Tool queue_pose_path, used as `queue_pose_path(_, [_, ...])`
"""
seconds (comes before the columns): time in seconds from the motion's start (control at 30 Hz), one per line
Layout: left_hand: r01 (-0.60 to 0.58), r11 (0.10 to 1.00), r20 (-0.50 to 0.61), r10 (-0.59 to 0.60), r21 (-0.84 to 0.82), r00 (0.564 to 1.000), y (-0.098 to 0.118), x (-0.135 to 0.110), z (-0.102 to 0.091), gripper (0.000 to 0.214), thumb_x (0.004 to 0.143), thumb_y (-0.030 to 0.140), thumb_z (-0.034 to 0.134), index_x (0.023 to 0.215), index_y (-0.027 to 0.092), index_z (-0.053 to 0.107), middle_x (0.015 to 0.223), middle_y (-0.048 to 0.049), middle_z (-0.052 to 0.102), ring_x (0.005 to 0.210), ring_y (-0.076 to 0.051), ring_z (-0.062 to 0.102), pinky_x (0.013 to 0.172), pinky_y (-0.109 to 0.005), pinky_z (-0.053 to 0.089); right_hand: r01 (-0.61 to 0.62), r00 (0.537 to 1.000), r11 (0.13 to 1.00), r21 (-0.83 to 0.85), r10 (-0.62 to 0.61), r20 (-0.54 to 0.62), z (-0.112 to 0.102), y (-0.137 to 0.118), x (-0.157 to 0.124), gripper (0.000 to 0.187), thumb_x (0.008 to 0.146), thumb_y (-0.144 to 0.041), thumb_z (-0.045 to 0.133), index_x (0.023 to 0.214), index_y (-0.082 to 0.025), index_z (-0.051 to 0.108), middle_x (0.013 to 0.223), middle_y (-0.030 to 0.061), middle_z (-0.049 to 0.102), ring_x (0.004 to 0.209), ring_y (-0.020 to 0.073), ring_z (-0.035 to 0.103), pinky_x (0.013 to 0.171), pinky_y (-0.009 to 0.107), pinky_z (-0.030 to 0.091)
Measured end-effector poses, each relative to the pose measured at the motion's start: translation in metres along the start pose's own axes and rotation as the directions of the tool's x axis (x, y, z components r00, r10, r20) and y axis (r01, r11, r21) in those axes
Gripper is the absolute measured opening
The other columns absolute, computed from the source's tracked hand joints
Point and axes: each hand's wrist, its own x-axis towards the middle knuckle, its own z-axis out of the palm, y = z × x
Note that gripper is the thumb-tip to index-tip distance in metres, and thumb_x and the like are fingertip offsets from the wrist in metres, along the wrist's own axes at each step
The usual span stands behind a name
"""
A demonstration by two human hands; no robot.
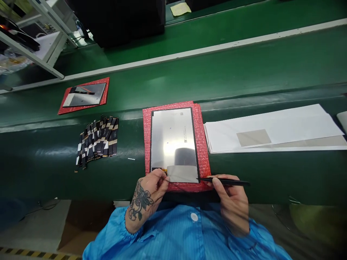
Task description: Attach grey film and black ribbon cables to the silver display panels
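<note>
Two grips going: left hand (151, 189) pinching what looks like the gray strip's (183, 174) left end, right hand (231, 196) pinching black tweezers (242, 182), tips by its right end; strip's laid crosswise on the panel's (170, 141) near end, left hand's closer

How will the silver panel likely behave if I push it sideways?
The silver panel is probably stiff: it lies flat, edges straight. Its shiny back looks smooth, so possibly slippery. Looking thin and broad, it may crack if bent; the red bubble wrap might shift.

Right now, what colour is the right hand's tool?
The tool is black; clearest in the head view.
</note>
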Motion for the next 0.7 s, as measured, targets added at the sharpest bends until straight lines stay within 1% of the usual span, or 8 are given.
queue_pose_path(0.17, [-0.022, 1.0, 0.005, 0.021, 0.01, 1.0, 0.003, -0.001, 0.0, 0.028, 0.089, 0.03, 0.046, 0.064, 0.021, 0.053, 0.051, 0.0053, 0.05, 0.045, -0.008, 0.046, 0.047, -0.017, 0.037, -0.014, 1.0, 1.0, 0.018, 0.014, -0.001, 0.0, 0.0, 0.0, 0.034, 0.072, -0.05, 0.081, 0.086, -0.024, 0.065, 0.076, 0.0005, 0.07, 0.069, 0.0193, 0.069, 0.066, 0.031, 0.06])
queue_pose_path(0.33, [-0.006, 0.999, 0.022, 0.005, 0.051, 1.0, 0.002, -0.001, 0.001, 0.027, 0.089, 0.03, 0.046, 0.064, 0.021, 0.051, 0.054, 0.0051, 0.052, 0.047, -0.009, 0.048, 0.047, -0.018, 0.035, -0.006, 1.0, 1.0, 0.015, 0.006, -0.011, 0.0, 0.001, -0.001, 0.034, 0.071, -0.05, 0.081, 0.086, -0.024, 0.065, 0.077, 0.001, 0.07, 0.069, 0.0199, 0.068, 0.066, 0.033, 0.06])
queue_pose_path(0.5, [0.034, 0.996, -0.062, -0.029, 0.084, 0.998, -0.005, -0.001, 0.003, 0.026, 0.086, 0.037, 0.054, 0.065, 0.021, 0.052, 0.05, 0.0071, 0.048, 0.045, -0.009, 0.047, 0.047, -0.019, 0.036, -0.003, 1.0, 1.0, 0.007, 0.003, -0.014, 0.001, 0.0, -0.001, 0.035, 0.072, -0.051, 0.08, 0.086, -0.023, 0.064, 0.077, 0.0015, 0.07, 0.069, 0.0194, 0.068, 0.067, 0.033, 0.06])
queue_pose_path(0.63, [0.011, 0.994, -0.074, -0.003, 0.11, 0.997, -0.011, -0.002, 0.004, 0.025, 0.087, 0.035, 0.055, 0.066, 0.021, 0.054, 0.051, 0.0074, 0.049, 0.044, -0.009, 0.047, 0.047, -0.019, 0.037, -0.003, 1.0, 1.0, 0.014, 0.003, -0.014, 0.002, 0.0, -0.001, 0.036, 0.072, -0.052, 0.08, 0.086, -0.024, 0.063, 0.077, 0.0003, 0.07, 0.069, 0.0181, 0.069, 0.066, 0.03, 0.06])
queue_pose_path(0.7, [-0.024, 0.988, -0.086, 0.037, 0.152, 0.996, -0.013, -0.004, 0.006, 0.024, 0.089, 0.035, 0.055, 0.069, 0.021, 0.057, 0.054, 0.0065, 0.053, 0.046, -0.009, 0.049, 0.048, -0.019, 0.04, 0.005, 1.0, 1.0, 0.013, -0.004, -0.014, 0.002, 0.001, -0.001, 0.035, 0.073, -0.051, 0.08, 0.086, -0.024, 0.063, 0.077, 0.0, 0.07, 0.069, 0.0179, 0.069, 0.066, 0.029, 0.06])
